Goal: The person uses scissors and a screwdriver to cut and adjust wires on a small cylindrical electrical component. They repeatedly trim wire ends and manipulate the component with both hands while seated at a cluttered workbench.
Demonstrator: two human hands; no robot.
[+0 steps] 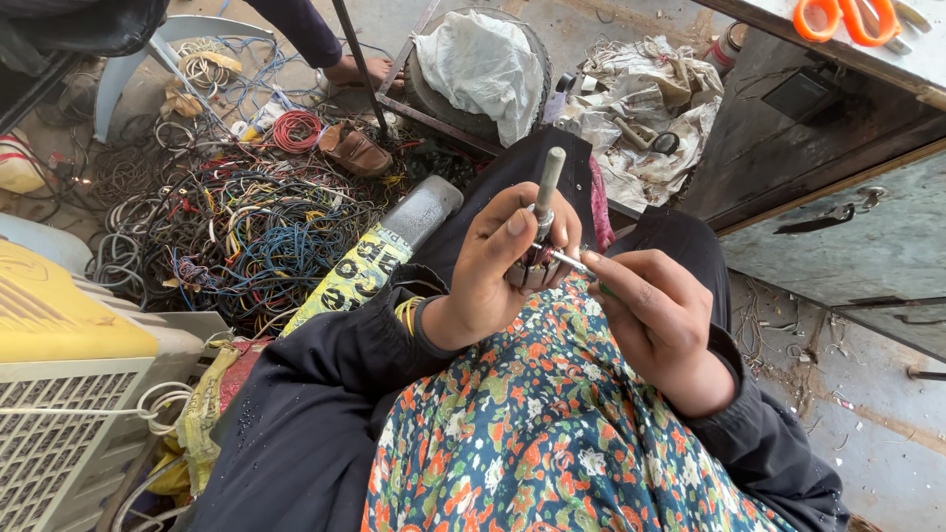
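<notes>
My left hand (498,266) grips a small motor armature (537,258) with copper windings, its steel shaft (548,179) pointing up and away. My right hand (650,315) pinches a thin metal tool (570,260), whose tip touches the windings of the armature. Both hands sit above my lap, over a floral cloth (532,433) and dark sleeves. Yellow bangles (405,313) show at my left wrist.
A tangle of coloured wires (236,222) covers the floor at left. A yellow-and-white cooler (69,374) stands at lower left. Another person's foot (360,69) and a sandal (353,148) lie ahead. Orange scissors (845,18) rest on a cabinet (838,177) at right.
</notes>
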